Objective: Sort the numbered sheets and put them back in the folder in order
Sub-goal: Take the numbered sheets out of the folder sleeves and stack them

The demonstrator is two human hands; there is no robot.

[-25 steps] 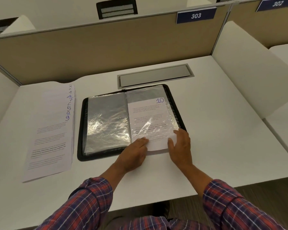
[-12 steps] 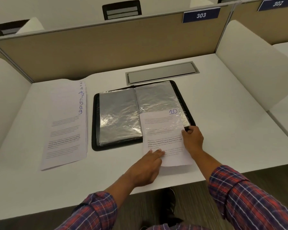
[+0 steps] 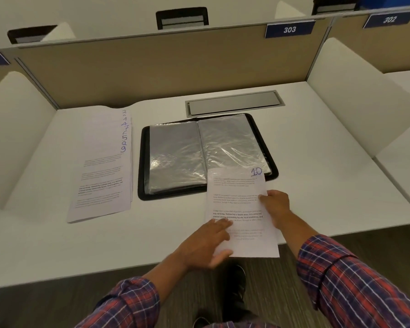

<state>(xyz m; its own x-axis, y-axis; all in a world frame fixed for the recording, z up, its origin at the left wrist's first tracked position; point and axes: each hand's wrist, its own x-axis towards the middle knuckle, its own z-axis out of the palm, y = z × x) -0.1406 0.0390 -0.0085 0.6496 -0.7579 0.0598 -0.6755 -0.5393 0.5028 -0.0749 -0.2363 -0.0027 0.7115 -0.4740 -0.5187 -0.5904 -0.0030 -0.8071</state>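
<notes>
A black display folder (image 3: pixel 143 162) lies open on the white desk, both clear sleeves showing no paper inside. The sheet numbered 10 (image 3: pixel 242 204) lies below its right page, its top edge over the folder's lower right corner and its bottom end past the desk's front edge. My left hand (image 3: pixel 205 243) pinches the sheet's lower left corner, fingers on top and thumb beneath. My right hand (image 3: pixel 275 204) grips the sheet's right edge with the thumb on the paper. A fanned stack of numbered sheets (image 3: pixel 101 185) rests left of the folder.
A grey cable hatch (image 3: pixel 234 104) is set into the desk behind the folder. White side dividers (image 3: pixel 355 110) and a beige back panel (image 3: pixel 152 72) enclose the desk. The desk's front edge (image 3: pixel 104 271) runs just below my hands.
Sheet 10 has slid out of the folder's right sleeve toward me and now overhangs the desk edge. Both hands moved back with it, and my left hand took hold of its corner.
</notes>
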